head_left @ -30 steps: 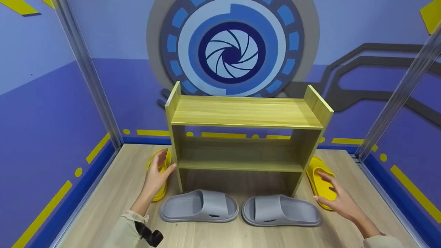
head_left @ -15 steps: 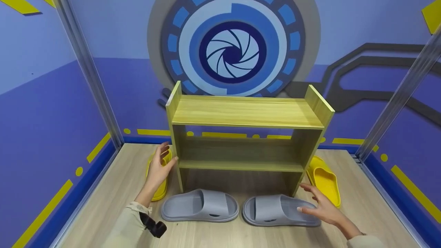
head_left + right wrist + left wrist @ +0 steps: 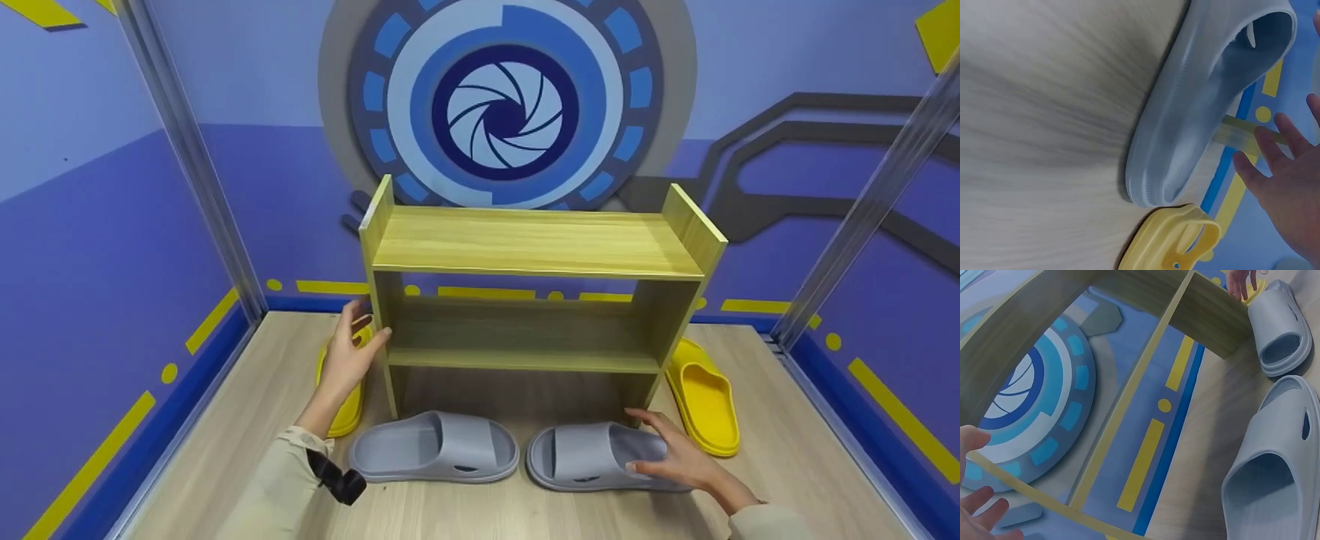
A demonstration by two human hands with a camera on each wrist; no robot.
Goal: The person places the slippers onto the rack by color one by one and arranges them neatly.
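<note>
My left hand is at the left side panel of a light wooden two-tier shoe rack, thumb right at its front edge, fingers loosely spread outside the panel. Behind that hand lies a yellow slipper, partly hidden. In the left wrist view the fingers show beside the panel edge. My right hand hovers with spread fingers over the heel of the right grey slipper, overlapping it. The right wrist view shows an empty palm. Another grey slipper lies to its left, soles down, toes facing each other.
A second yellow slipper lies on the wood-look floor right of the rack. Blue printed walls with metal corner posts enclose the space on the back and sides.
My right hand has moved left from over the right yellow slipper to over the right grey slipper. My left hand has shifted slightly up along the rack's side panel.
</note>
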